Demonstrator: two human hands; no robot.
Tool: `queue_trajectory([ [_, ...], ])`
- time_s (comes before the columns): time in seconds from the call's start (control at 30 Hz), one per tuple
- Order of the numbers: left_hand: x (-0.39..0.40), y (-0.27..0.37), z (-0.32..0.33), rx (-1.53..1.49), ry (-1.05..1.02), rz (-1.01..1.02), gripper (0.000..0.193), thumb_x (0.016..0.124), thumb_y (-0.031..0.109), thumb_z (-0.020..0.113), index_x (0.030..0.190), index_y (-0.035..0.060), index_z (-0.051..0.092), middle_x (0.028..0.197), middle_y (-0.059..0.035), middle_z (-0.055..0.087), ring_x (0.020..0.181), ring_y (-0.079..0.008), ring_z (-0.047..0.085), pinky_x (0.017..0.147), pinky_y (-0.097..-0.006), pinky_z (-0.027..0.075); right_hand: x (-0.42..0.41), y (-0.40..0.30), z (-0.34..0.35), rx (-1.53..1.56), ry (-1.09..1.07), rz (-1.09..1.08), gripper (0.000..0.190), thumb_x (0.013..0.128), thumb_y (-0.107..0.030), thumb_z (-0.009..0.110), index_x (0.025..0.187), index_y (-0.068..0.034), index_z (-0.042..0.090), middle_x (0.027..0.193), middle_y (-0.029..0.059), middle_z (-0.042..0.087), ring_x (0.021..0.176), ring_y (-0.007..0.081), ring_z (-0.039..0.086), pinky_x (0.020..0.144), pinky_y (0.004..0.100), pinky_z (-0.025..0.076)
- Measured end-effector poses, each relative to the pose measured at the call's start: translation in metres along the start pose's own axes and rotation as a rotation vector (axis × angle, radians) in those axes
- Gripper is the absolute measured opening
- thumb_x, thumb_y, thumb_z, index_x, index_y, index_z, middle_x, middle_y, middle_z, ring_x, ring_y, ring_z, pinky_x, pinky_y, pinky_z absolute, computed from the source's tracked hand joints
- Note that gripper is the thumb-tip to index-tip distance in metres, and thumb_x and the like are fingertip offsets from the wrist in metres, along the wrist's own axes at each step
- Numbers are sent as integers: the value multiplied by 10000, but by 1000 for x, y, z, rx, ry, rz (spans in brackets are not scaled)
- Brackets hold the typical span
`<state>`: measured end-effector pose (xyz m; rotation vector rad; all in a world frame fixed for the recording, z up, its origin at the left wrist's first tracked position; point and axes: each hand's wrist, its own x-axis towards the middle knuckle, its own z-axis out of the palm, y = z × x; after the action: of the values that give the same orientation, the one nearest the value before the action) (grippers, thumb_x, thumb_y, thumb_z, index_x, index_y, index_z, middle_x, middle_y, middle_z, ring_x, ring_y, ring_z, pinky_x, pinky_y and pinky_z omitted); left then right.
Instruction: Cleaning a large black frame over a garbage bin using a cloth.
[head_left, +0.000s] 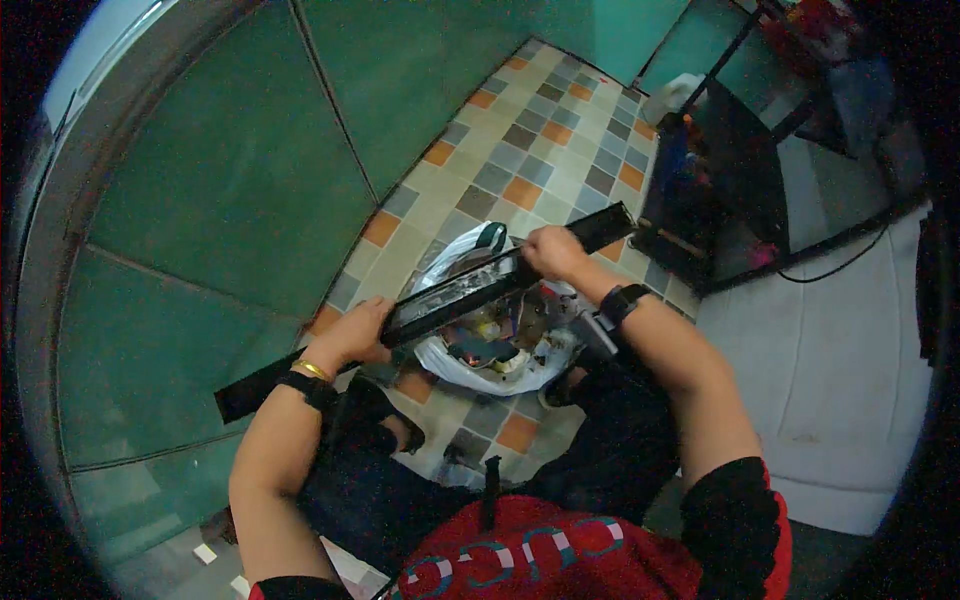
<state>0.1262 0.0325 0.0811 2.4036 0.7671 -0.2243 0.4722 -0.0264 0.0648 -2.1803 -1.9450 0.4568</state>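
A long black tray-like bar (450, 296) slants across the view, low at the left and high at the right. Its middle shows a pale, shiny inner surface. My left hand (352, 330) grips it left of the middle, and my right hand (553, 253) is closed around it nearer the right end. Beneath the bar stands a white plastic bag (487, 381), open at the top, with mixed rubbish inside. A grey, bar-shaped object (598, 334) lies at the bag's right side, close to my right wrist.
Multicoloured floor tiles (525, 191) surround the bag. Green panels (202, 172) rise on the left. A black-framed piece of furniture (720, 180) with things in it stands at the right, beside a pale padded surface (810, 375) and a thin black cable (832, 276).
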Motion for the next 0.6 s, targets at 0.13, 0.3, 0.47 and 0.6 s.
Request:
queue_trajectory([
  [0.13,1,-1,3,11,41,24,645,469,155,742,1028,1,459,1004,-177,502,958,-361,492,836,-386,421,-4,12,-13,9,-25,20,223,695,-209,526,660,-12,625,736,201,600,683,373,581,660,447,473],
  [0.3,9,0,3,52,-10,17,654,471,164,745,1035,1,456,1018,-177,503,961,-358,495,834,-387,424,3,-15,16,2,56,-39,217,691,-189,514,644,-2,613,690,223,582,655,390,575,649,451,470],
  [0.47,4,0,1,39,-51,-60,720,490,158,762,1112,19,426,1081,-177,489,1018,-354,472,872,-389,405,1,-32,19,102,-10,-86,220,689,-206,513,684,-14,623,700,220,585,681,389,576,671,453,466],
  [0.6,3,-7,11,46,31,-32,686,486,157,755,1084,25,446,1060,-168,501,998,-347,487,857,-390,416,0,-15,0,13,-47,-1,224,701,-227,521,689,-31,630,715,211,593,691,371,583,662,456,465],
])
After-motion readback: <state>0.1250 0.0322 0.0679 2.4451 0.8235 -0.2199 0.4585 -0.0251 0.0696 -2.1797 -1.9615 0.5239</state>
